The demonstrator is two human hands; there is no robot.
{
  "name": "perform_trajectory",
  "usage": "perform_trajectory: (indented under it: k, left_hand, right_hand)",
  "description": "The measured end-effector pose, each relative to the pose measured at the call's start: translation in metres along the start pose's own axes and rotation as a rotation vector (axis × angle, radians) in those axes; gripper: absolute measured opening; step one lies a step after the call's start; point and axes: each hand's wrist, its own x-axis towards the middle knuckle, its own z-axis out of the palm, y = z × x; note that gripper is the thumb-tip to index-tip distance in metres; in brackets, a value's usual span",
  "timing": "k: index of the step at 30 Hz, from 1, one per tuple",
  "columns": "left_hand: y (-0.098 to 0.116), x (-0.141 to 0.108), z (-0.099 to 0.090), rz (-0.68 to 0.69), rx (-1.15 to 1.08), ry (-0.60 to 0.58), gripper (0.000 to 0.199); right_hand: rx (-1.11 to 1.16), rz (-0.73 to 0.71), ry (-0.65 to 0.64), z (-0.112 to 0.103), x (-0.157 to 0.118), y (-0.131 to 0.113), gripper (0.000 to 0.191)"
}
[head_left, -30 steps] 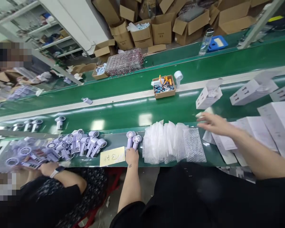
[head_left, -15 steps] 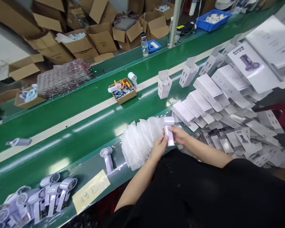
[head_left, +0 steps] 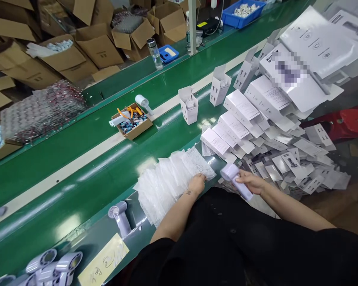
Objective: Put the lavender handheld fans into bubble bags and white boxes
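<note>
In my right hand [head_left: 252,182] is a lilac handheld fan [head_left: 241,186], gripped by its handle with the round head toward the upper left. My left hand [head_left: 197,183] is at the right end of a row of overlapping bubble wrap bags [head_left: 164,178], its fingers closed on the near edge of the outermost bag [head_left: 201,163]. A second lilac fan [head_left: 120,216] lies left of the bags, beside a yellow handwritten note [head_left: 104,260]. More lilac fans [head_left: 58,266] are heaped at the lower left.
White printed boxes [head_left: 241,105] are stacked at the right. Two open boxes [head_left: 188,107] stand on the green conveyor belt [head_left: 107,167]. A small carton of parts [head_left: 140,127] sits behind, with a pale fan [head_left: 143,102] beside it. Cardboard cartons [head_left: 100,47] line the far side.
My hands have come apart. The right carries the fan to the right and nearer; the left has let go of it and taken the edge of a bubble wrap bag. The view has shifted right.
</note>
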Motion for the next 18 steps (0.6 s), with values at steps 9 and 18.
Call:
perform_trajectory:
  k: [9, 18]
  left_hand:
    - [0.021, -0.012, -0.033, -0.038, -0.555, 0.286, 0.025]
    - [0.031, -0.045, -0.044, 0.220, -0.307, 0.335, 0.014]
  right_hand:
    - [-0.104, 0.142, -0.118, 0.045, 0.048, -0.001, 0.049]
    - [-0.201, 0.067, 0.191, 0.065, 0.040, 0.006, 0.039]
